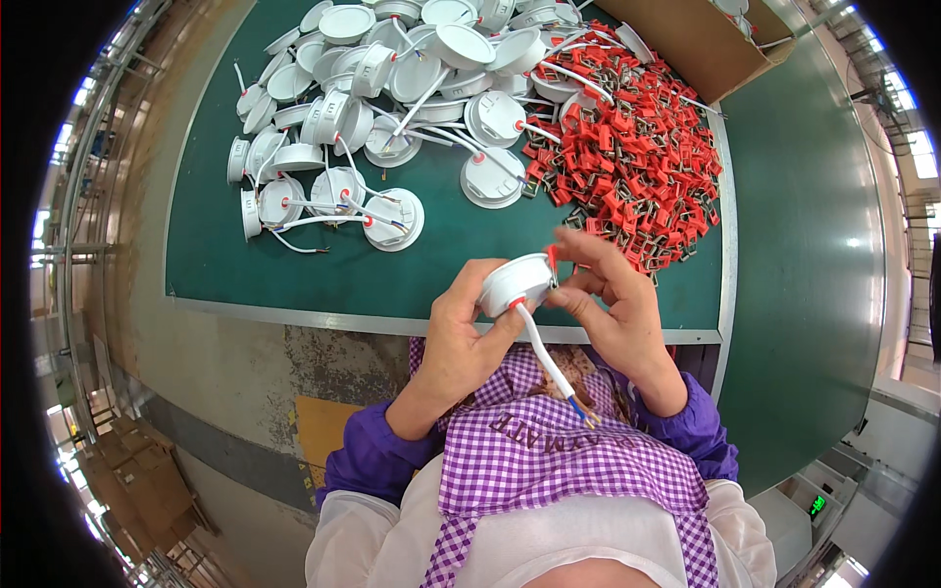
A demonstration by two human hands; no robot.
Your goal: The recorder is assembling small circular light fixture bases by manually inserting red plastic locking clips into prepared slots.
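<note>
My left hand point(455, 335) is closed round a white round light fitting point(512, 282), tilted above the table's near edge. From the fitting a white cable point(547, 358) hangs down over my apron, its stripped end showing coloured wires point(584, 410). At the fitting's right side sits a small red spring clip point(552, 261). My right hand point(625, 312) has its thumb and fingers curled round that clip, at or touching the fitting's rim; the exact contact is partly hidden by the fingers.
A large heap of red clips with metal springs point(637, 162) lies beyond my right hand. Many white light fittings with cables point(392, 219) are piled at the far left and middle of the green table point(294, 279). A cardboard box point(691, 49) stands at the far right.
</note>
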